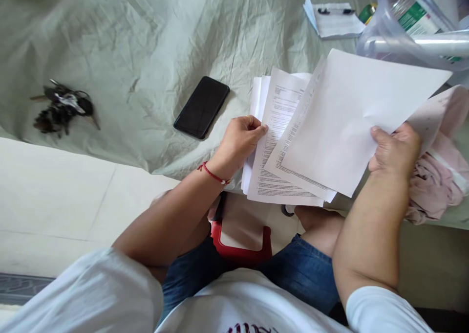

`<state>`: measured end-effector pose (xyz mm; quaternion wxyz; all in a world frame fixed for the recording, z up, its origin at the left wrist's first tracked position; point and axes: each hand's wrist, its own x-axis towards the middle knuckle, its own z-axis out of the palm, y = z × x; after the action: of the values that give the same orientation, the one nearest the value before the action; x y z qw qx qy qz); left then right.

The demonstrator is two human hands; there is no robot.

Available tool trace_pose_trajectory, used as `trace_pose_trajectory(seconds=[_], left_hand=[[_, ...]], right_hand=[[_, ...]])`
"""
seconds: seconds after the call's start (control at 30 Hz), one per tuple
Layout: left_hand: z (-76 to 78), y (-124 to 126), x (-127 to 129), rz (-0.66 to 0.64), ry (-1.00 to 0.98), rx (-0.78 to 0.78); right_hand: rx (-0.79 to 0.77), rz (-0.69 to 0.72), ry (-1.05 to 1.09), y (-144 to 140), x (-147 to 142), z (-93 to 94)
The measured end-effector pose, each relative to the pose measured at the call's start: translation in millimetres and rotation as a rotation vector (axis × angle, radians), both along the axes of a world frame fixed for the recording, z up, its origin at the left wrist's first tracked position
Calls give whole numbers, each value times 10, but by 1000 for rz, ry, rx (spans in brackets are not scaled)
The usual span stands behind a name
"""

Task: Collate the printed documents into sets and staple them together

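My left hand (245,136), a red string bracelet at its wrist, pinches the left edge of a printed sheet (282,113). More white sheets (257,98) show beneath that one, over the table's front edge. My right hand (394,147) grips several papers (361,110) at their right side, thumb on top and fingers hidden underneath. The uppermost of these is blank, with printed text showing on the sheets fanned out under it. A black smartphone (202,107) lies just left of the papers, near my left hand.
A bunch of keys (68,105) lies at the left on the greenish table cover (146,54). Back right are a clear plastic tub (384,34) with items inside, and a small notepad with a pen (335,11). Crumpled pink cloth (436,181) sits beside my right hand.
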<state>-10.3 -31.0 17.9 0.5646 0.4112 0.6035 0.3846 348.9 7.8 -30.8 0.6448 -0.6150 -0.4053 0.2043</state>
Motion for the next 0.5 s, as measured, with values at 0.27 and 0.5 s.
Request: trace_pose_trajectory(seconds=[0.27,0.5], left_hand=[[9,-8,-10,6,-15,15],[-2,-9,-14,3,-12,16]], right_hand=[[14,4,10,-12,-25,9],[6,14,25,-18,-25,29]])
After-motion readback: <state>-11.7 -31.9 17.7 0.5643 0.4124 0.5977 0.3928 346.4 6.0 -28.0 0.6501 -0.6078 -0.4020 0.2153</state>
